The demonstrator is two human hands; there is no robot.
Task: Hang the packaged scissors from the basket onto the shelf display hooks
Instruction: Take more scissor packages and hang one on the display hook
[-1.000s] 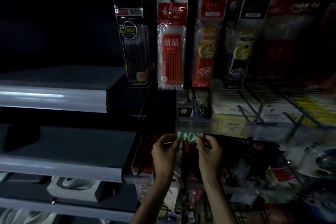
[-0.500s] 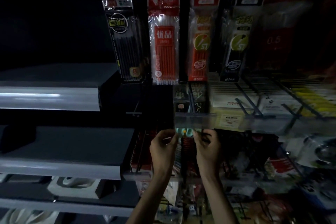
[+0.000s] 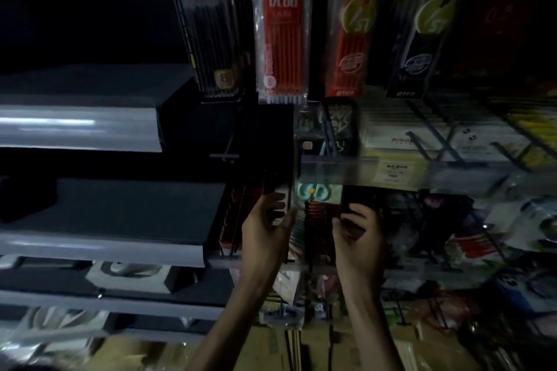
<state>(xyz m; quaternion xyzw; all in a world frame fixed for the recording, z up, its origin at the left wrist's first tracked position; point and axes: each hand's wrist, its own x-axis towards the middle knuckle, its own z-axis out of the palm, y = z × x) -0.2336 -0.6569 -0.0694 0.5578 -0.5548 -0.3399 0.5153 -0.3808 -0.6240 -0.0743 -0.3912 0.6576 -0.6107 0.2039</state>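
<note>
A dim shop display, seen from head height and blurred. Two bare hands are raised side by side beneath a clear plastic shelf rail (image 3: 337,172). Between them, just under the rail, hangs a packaged pair of scissors with pale teal handles (image 3: 313,191) on a reddish backing card. The left hand (image 3: 265,226) sits at the pack's left edge, its fingers (image 3: 278,205) curled. The right hand (image 3: 357,232) sits at the right edge, its fingers (image 3: 351,211) curled too. Whether either hand actually grips the pack cannot be made out in the gloom. Above hangs a long clear pack of red pens (image 3: 281,33). Grey metal shelves (image 3: 105,211) extend to the left.
</note>
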